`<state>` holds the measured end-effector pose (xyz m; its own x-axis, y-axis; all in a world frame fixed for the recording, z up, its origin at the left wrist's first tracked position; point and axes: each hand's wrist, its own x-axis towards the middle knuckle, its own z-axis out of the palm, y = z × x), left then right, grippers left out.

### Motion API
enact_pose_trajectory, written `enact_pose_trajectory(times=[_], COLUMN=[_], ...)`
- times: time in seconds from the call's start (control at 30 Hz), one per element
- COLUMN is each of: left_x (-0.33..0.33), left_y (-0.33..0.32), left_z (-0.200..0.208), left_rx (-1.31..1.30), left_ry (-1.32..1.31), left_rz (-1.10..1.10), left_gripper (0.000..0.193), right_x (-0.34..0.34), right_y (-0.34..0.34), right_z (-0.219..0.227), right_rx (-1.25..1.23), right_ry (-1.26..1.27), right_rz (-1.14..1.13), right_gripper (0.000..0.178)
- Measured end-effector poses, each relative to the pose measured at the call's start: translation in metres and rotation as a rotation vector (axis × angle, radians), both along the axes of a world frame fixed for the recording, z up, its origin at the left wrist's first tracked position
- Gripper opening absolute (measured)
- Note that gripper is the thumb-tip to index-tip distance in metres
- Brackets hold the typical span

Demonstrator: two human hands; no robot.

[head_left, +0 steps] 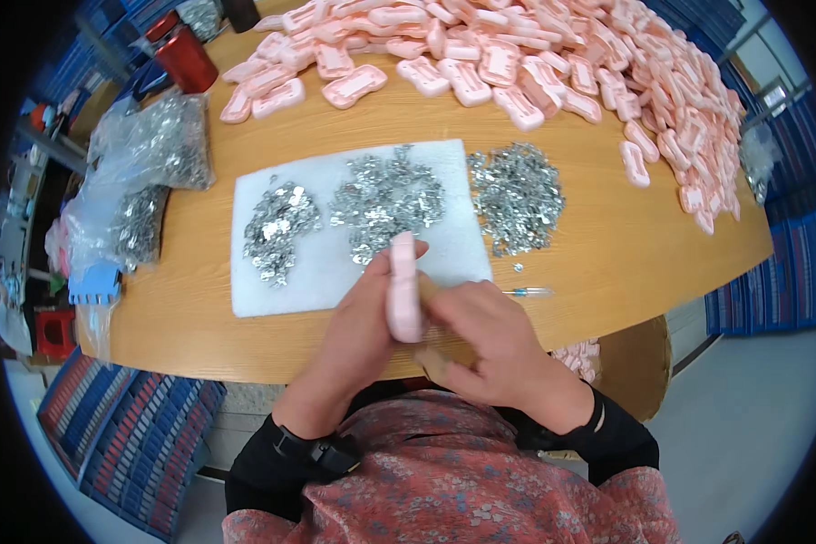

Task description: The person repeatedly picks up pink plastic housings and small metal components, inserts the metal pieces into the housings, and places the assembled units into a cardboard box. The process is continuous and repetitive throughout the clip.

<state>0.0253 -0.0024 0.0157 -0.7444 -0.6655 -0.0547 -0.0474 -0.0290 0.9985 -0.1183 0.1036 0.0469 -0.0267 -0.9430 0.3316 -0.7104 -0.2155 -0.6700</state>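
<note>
A pale pink plastic shell piece (404, 288) stands on edge in front of my body, over the near edge of the white foam sheet (322, 297). My left hand (361, 313) is closed around its left side. My right hand (482, 337) is at its right side, slightly blurred, with thumb and forefinger apart and tan covers on the fingertips. The forefinger reaches the shell's right side; whether it presses there is hard to make out. Loose heaps of small silvery metal pieces (385, 195) lie on the foam. Another silvery heap (517, 195) is on the table just right of it.
Many pink shells (499, 63) are piled along the far and right table (607, 263). Bags of metal pieces (177, 145), a red canister (186, 62) and a blue plastic piece (95, 285) are at left. A thin tool (528, 292) lies beside my right hand.
</note>
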Motion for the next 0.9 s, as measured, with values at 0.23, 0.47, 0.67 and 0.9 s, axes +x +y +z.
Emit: enact_pose_trajectory(times=[0.23,0.47,0.67,0.9], left_x=[0.002,0.040,0.084,0.109], left_y=[0.006,-0.019,-0.026,-0.022], left_z=[0.001,0.037,0.030,0.009], left_rx=[0.394,0.142,0.603,0.785], left_ry=[0.200,0.010,0.059,0.152], left_rz=[-0.019,-0.446,-0.465,-0.177], left_gripper=[0.046,0.053,0.048,0.060], right_x=[-0.019,-0.012,-0.009,0.003], right_y=[0.015,0.000,-0.040,-0.079], right_z=[0.003,0.036,0.040,0.012], right_rx=[0.045,0.382,0.370,0.193], right_ry=[-0.353,-0.362,-0.207,0.230], right_rz=[-0.183,0.126,0.033,0.041], right_gripper=[0.031,0.024,0.019,0.018])
